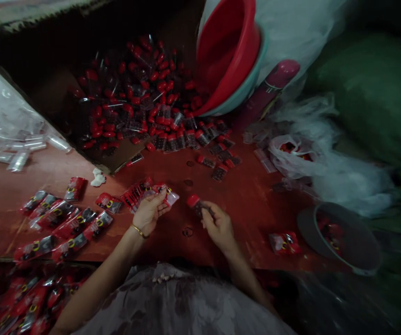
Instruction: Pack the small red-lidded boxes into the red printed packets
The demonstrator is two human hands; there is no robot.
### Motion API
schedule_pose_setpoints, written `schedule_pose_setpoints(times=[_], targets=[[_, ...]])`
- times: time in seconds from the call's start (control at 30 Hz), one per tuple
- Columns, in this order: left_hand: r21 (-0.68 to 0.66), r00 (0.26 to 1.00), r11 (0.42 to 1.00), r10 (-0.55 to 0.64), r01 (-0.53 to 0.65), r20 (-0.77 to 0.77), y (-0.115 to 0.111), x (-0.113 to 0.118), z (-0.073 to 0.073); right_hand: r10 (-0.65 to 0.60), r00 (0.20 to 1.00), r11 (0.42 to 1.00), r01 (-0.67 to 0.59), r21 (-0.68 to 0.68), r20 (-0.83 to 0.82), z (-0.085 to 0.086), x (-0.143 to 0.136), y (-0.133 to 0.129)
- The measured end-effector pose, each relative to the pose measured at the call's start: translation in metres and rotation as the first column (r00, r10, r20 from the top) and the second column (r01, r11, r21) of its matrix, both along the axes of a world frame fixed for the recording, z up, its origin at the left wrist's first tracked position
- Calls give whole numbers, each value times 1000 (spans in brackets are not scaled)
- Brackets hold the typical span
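Note:
My left hand (147,215), with a gold bangle at the wrist, pinches a small red printed plastic packet (171,197). Its clear end sticks out past the thumb. Beside those fingers a fanned stack of flat red packets (133,195) lies on the table. A small clear bottle with a red cap (193,202) and dark contents is held in my right hand (218,227), cap pointing up and left. A narrow gap separates bottle and packet. Several filled red packets (59,212) lie to the left of my left hand.
An open cardboard box (22,88) on its side spills red-capped bottles onto the red table (249,209). Red basin (249,60), teal basin and a pink spray can (266,90) stand behind. A grey tub (368,272) and plastic bags (350,181) are right; filled packets (29,302) lie below left.

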State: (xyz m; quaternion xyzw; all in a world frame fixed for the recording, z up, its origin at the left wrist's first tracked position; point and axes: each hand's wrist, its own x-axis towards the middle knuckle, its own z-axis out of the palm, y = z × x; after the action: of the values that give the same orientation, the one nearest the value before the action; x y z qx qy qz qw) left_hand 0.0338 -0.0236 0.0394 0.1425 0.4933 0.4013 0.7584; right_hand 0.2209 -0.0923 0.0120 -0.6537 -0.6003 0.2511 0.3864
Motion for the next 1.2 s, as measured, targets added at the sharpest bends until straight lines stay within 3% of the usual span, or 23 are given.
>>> schedule_pose_setpoints(times=[0.07,0.13,0.37,0.5,0.67,0.87,1.07,1.2], targets=[[16,1000,1000,1,-1,-10,-1,3,1,74,977,993,-91,-78,-198,13,-4,-9],[46,1000,999,7,-6,-25,-1,7,4,118,951,985,-148,-88,-286,23,-9,-14],[168,991,984,-46,67,-123,-5,7,4,155,964,986,-165,-31,-217,22,-18,-7],[232,986,968,-58,94,-156,-6,5,-1,131,947,988,-150,-43,-294,21,-20,-4],[258,994,962,-62,84,-92,-12,13,1,89,916,983,-145,-116,-391,18,-25,-3],[232,999,972,-39,41,-14,-18,23,0,-11,948,999,0,-37,-318,10,-37,-2],[288,1000,957,-21,18,9,-21,24,-6,58,906,990,-107,-96,-418,12,-50,4],[361,997,931,-70,60,13,-20,24,-6,18,913,996,-50,-69,-407,14,-57,5]])
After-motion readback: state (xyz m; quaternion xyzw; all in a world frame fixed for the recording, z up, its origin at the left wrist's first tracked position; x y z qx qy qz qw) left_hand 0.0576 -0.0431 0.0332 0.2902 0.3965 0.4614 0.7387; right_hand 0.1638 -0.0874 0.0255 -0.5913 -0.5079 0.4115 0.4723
